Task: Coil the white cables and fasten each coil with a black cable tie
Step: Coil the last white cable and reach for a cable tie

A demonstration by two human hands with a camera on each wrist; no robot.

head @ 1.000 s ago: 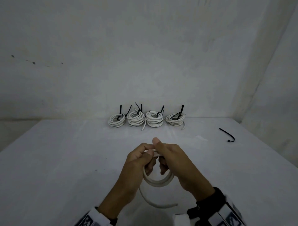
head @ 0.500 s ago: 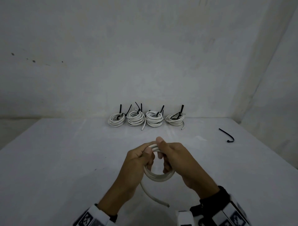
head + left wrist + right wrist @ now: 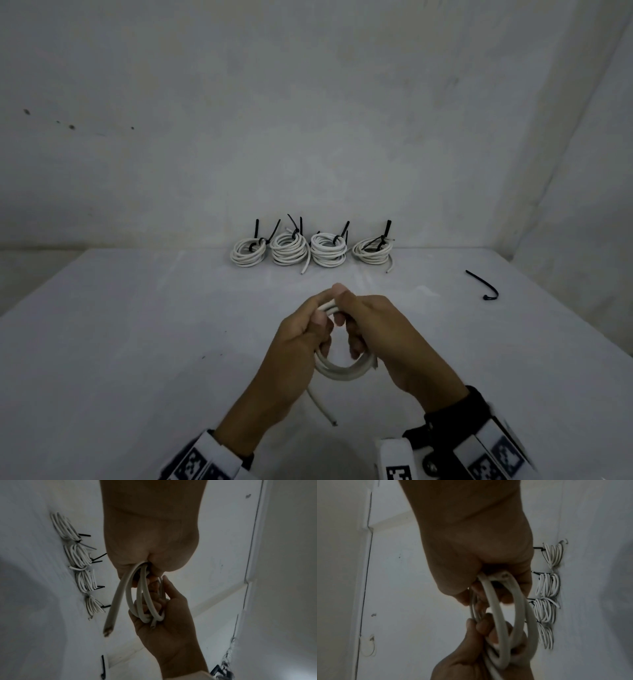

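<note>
Since a second ago the trailing tail is shortening as both hands are winding; the table (image 3: pixel 137 342) is carrying four tied coils (image 3: pixel 310 251) at its far edge; above it the left hand (image 3: pixel 294 346) and right hand (image 3: pixel 380 335) are both curling round the white cable (image 3: pixel 342 371) — springy, light, likely to unwind, best pinched where loops cross; a black cable tie (image 3: pixel 483 286) is lying well apart, right.

No text, brand or number can be read anywhere. The wrist bands (image 3: pixel 397 474) carry black-and-white square code patterns, perhaps tracking markers, but they are partly cut off at the frame edge and hold no letters.
</note>
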